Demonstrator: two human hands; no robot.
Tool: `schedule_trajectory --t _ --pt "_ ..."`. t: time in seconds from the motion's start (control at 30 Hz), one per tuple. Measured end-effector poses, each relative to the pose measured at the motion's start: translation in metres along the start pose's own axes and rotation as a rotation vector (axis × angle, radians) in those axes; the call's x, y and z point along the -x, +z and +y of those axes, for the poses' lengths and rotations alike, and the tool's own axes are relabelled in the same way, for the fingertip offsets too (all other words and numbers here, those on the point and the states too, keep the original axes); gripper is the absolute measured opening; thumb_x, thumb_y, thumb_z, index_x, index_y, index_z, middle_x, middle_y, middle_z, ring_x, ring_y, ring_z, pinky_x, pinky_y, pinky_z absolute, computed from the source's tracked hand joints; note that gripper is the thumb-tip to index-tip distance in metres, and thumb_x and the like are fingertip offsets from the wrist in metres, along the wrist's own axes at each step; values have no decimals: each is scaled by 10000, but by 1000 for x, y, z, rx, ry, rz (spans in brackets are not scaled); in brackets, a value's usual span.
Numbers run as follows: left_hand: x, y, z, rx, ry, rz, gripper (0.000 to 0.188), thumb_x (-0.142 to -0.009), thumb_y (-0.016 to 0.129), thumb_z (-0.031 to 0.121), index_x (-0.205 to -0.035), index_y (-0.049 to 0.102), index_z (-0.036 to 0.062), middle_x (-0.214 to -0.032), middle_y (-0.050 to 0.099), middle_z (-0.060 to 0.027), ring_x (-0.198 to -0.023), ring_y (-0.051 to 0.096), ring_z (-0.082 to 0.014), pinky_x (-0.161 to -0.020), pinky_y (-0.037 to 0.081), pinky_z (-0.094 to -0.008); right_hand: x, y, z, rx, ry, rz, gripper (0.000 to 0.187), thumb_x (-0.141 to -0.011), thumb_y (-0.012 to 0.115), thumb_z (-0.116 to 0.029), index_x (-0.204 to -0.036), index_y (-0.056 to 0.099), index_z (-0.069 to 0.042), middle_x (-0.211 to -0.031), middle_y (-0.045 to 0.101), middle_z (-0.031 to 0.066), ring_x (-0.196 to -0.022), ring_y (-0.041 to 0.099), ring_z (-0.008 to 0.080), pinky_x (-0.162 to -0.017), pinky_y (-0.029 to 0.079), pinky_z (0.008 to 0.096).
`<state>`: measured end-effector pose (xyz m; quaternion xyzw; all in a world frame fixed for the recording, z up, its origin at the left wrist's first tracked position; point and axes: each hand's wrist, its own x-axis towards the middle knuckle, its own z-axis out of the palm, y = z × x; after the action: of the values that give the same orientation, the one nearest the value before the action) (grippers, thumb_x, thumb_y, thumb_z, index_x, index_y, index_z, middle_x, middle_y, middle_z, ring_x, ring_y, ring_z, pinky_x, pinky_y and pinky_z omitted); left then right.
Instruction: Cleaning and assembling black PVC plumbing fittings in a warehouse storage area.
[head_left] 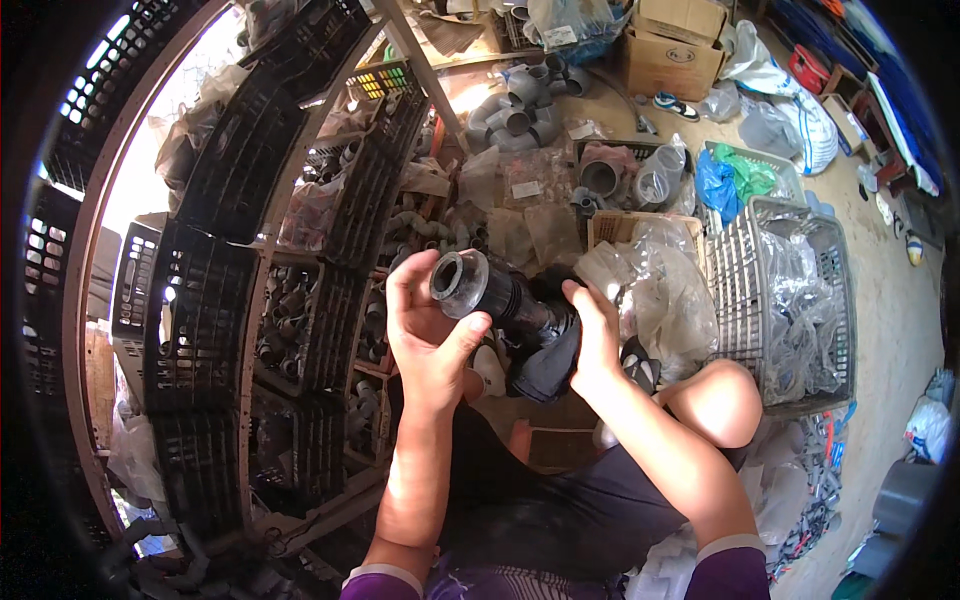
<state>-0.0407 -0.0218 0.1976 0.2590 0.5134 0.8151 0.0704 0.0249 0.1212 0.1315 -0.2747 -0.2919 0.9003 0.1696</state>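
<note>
Before my chest I hold a black ribbed tubular piece with a clear, ring-shaped end [461, 283], perhaps a pipe fitting. My left hand [428, 325] curls round the clear end, thumb below and fingers on its far side. On the other end is a dark, cloth-like black piece [548, 368], gripped by my right hand [597, 335] with the thumb on top. Whether the black piece is a separate cloth or part of the fitting, I cannot tell. My right fingers are mostly hidden behind it.
Black plastic crates [200, 315] of fittings fill a rack at left. Ahead lie grey pipe fittings [517, 110] and clear bags. At right stand a grey crate [810, 300] of plastic bags and a beige crate [660, 225]. Cardboard boxes [675, 65] sit at the back.
</note>
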Motion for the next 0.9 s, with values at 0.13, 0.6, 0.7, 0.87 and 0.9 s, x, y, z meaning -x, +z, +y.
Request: schedule_trajectory --t 0.13,0.6,0.7,0.87,0.9 --pt "-1 4 4 61 -34 -56 691 -803 761 12 -1375 374 22 -1399 486 -253 -1245 538 -262 -1053 436 -404 -2 -6 2 170 -177 64 182 -919 641 -199 -947 654 -19 -835 591 -19 -744 522 77 -695 425 244" --pt "-1 7 5 134 -52 21 943 -778 771 311 -1504 237 33 -1453 418 -230 -1237 533 -327 -1084 401 -438 1 -1 2 104 -146 52 156 -911 637 -178 -914 650 -23 -818 577 -32 -754 508 76 -700 415 242" --pt "0 8 -1 -139 24 87 1098 -733 817 502 -1521 192 64 -1421 427 -197 -1257 511 -312 -1076 413 -444 1 -2 3 73 -147 46 155 -909 637 -174 -922 652 -21 -831 581 -29 -764 512 77 -713 417 239" --pt "0 16 13 54 -124 51 1056 -756 811 448 -1522 191 71 -1367 469 -177 -1246 518 -279 -1037 452 -432 1 -1 -1 10 -118 55 157 -911 636 -172 -932 652 -17 -847 591 -19 -774 518 79 -722 423 241" --pt "0 16 12 51 -124 52 1056 -756 811 448 -1522 191 71 -1367 469 -177 -1246 518 -279 -1037 452 -432 2 -2 -1 32 -118 50 157 -912 636 -172 -932 651 -18 -849 593 -17 -777 521 79 -722 426 242"
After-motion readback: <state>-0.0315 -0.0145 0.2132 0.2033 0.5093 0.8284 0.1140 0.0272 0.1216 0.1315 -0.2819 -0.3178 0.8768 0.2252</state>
